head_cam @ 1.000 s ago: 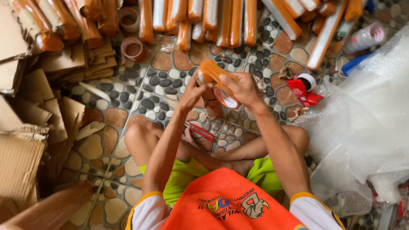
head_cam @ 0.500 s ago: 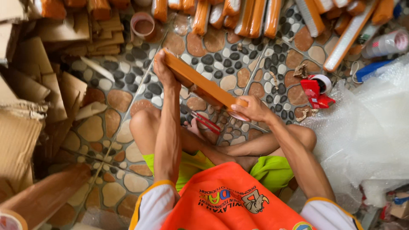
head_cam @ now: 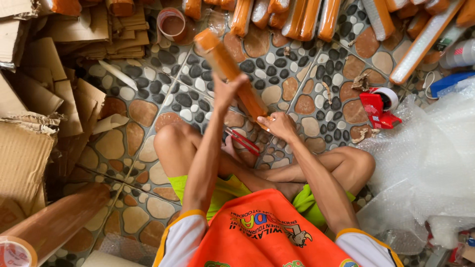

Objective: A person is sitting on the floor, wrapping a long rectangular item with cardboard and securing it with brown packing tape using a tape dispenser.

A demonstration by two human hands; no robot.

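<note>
Two bare hands are gripping one long orange wrapped bar [head_cam: 230, 71] above a pebble-patterned tile floor [head_cam: 148, 111], with the person sitting cross-legged below it. Starting at the far left, flattened cardboard pieces [head_cam: 34, 113] are lying in loose heaps, and a brown tape roll [head_cam: 54, 222] is lying at the lower left corner. A little further right, a small roll of brown tape [head_cam: 171, 23] is sitting near the top edge. Next, the left hand [head_cam: 225, 91] is closing its fingers around the middle of the bar, holding it tilted so that its upper end is pointing up and to the left. Below that, red-handled scissors [head_cam: 242, 141] are lying on the floor between the knees. To the right, the right hand [head_cam: 278, 124] is pinching the bar's lower end, its fingers curling tightly against the wrapping. Along the top, a row of similar orange wrapped bars [head_cam: 297, 17] is lying side by side. Further right, a red tape dispenser [head_cam: 378, 106] is resting on the tiles, just beside a big crumpled sheet of clear bubble wrap [head_cam: 430, 153] that is filling the right edge.
</note>
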